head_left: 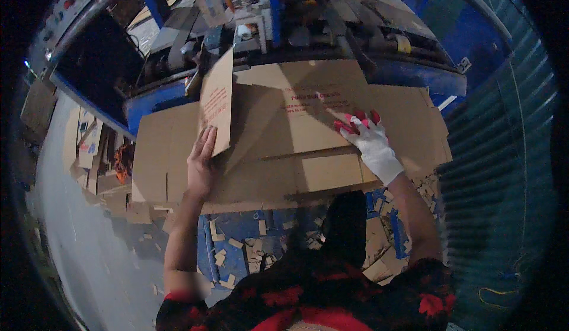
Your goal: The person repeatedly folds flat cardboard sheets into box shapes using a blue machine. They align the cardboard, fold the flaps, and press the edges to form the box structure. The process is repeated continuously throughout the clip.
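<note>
A flat brown cardboard sheet (272, 129) with red printing lies in front of me, and its left panel (217, 103) is folded up. My left hand (203, 156), bare, grips the lower edge of that raised panel with the fingers closed over it; the thumb is hidden. On the right part of the sheet rests my right hand (373, 147), in a white glove with red fingertips, its fingers spread. Beneath the printed sheet lies another wider piece of cardboard (157, 165), reaching out on both sides.
A blue-framed machine (385, 73) with rollers and metal parts stands beyond the cardboard. Cardboard pieces (109, 177) are stacked at the left. Small offcuts (220, 257) litter the floor and blue frame below. Dark corrugated sheeting (492, 177) rises at the right.
</note>
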`<state>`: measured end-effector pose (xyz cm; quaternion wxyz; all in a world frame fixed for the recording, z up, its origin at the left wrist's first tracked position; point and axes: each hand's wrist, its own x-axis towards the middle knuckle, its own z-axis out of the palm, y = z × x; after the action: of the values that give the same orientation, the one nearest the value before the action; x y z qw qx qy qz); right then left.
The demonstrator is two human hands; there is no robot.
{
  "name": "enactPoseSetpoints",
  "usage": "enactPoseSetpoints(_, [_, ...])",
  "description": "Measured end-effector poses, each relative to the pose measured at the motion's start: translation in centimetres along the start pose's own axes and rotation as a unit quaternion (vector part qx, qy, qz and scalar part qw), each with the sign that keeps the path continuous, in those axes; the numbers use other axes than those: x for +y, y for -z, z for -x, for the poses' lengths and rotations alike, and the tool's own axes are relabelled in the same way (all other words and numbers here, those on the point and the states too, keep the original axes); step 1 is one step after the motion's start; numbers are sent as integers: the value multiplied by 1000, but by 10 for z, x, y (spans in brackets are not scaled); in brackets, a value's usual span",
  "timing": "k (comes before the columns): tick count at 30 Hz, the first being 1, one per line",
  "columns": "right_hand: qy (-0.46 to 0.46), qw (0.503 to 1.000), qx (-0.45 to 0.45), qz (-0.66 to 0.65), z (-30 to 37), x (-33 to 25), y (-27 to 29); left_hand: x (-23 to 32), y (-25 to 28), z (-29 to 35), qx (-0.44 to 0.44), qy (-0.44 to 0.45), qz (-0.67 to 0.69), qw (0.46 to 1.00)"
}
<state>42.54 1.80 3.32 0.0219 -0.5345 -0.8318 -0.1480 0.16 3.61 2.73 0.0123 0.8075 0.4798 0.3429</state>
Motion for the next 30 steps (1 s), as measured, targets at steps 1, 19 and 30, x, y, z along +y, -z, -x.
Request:
enactPoseSetpoints(1, [-16,999,-38,0,-6,8,-2,-3,-7,-8,15,6,6,1000])
enactPoseSetpoints(19, [-81,979,185,10,-184,89,-52,-190,-126,-214,-81,15,-31,996])
enactPoseSetpoints(30, [-454,856,236,-78,15,246,-43,-91,-33,-38,-92,34,-135,986])
